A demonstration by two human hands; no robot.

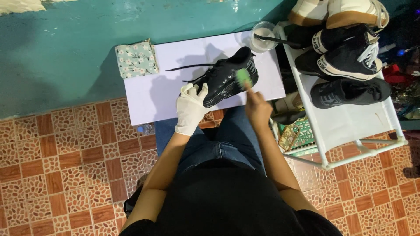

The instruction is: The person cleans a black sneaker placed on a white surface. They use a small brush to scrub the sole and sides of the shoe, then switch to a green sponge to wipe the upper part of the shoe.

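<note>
A wet black sneaker (227, 76) with loose black laces lies on a white board (153, 94) across my lap. My left hand (190, 109), in a white glove, presses on the shoe's near end and steadies it. My right hand (257, 108) is bare and grips a small brush with a green head (243, 78), whose bristles touch the side of the sneaker near its heel.
A folded floral cloth (136, 59) lies at the board's far left corner. A clear cup (264, 36) with a dark stick in it stands at the far right corner. A white rack (350, 118) to my right holds several shoes. The floor is brown patterned tile beside a teal wall.
</note>
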